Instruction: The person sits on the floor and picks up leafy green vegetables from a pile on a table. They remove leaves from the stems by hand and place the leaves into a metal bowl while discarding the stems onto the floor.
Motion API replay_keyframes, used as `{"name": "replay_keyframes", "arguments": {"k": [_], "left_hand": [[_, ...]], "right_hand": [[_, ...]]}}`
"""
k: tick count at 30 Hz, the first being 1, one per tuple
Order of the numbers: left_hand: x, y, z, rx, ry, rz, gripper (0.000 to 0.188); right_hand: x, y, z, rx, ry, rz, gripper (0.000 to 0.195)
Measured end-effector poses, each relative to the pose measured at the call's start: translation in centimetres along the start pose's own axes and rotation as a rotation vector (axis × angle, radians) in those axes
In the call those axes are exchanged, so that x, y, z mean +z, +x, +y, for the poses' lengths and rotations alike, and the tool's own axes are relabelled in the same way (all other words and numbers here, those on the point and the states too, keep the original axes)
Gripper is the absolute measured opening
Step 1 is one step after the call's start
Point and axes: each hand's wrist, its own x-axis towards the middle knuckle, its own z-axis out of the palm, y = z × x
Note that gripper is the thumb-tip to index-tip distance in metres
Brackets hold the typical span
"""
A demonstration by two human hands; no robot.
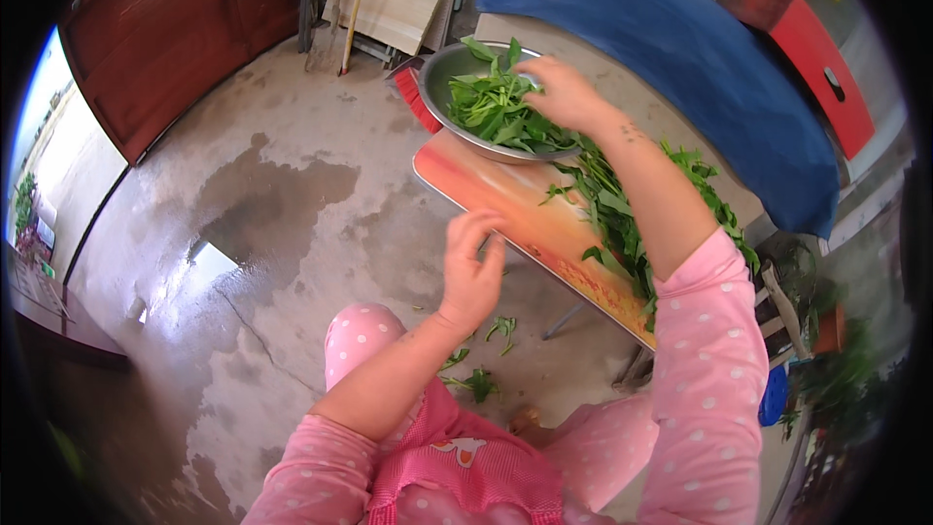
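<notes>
A metal bowl holds a heap of leafy greens with green stems, some leaves rising past its rim. My right hand is over the bowl's right side, thumb and fingers apart, the fingertips close to the leaves; nothing shows in its grip. Under the bowl is a small folding table with an orange printed top. More leafy stems lie along the table's right part, partly hidden behind my right forearm. My left hand hovers by the table's near edge, fingers bent, thumb apart, with nothing visible in it.
Loose leaves lie on the partly wet concrete floor. Beyond the table stands a long surface with a blue cover. A red brush is beside the bowl. Long-handled tools lean near wooden boards.
</notes>
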Motion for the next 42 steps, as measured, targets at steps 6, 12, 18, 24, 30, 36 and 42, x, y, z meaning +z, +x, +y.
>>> {"name": "replay_keyframes", "arguments": {"k": [6, 12, 18, 24, 30, 36, 42], "left_hand": [[-0.8, 0.6, -2.2, -0.09, -0.005, -0.165, 0.015], [-2.8, 2.0, -2.5, -0.158, -0.103, -0.058, 0.014], [-2.6, 2.3, -2.4, -0.194, -0.148, -0.098, 0.014], [-2.6, 2.3, -2.3, -0.234, -0.149, -0.092, 0.014], [-2.8, 2.7, -2.6, -0.221, -0.146, -0.032, 0.014], [-3.1, 2.9, -3.5, -0.225, -0.168, 0.027, 0.012], [-3.0, 3.0, -3.5, -0.218, -0.154, 0.028, 0.012]], "right_hand": [[4.2, 4.1, -5.3, 0.173, -0.21, -0.428, 0.068], [2.0, 4.3, 2.1, 0.189, 0.366, -0.178, 0.041], [-5.2, 4.0, 2.7, 0.425, 0.894, 0.149, 0.031], [-6.8, 4.4, 3.9, 0.392, 1.179, 0.307, 0.031], [-5.9, 3.4, 3.6, 0.397, 1.434, 0.267, 0.041], [-4.1, 2.6, 2.7, 0.832, 1.087, -0.031, 0.053], [-4.9, 2.6, 3.7, 0.835, 0.797, -0.036, 0.043]]}}
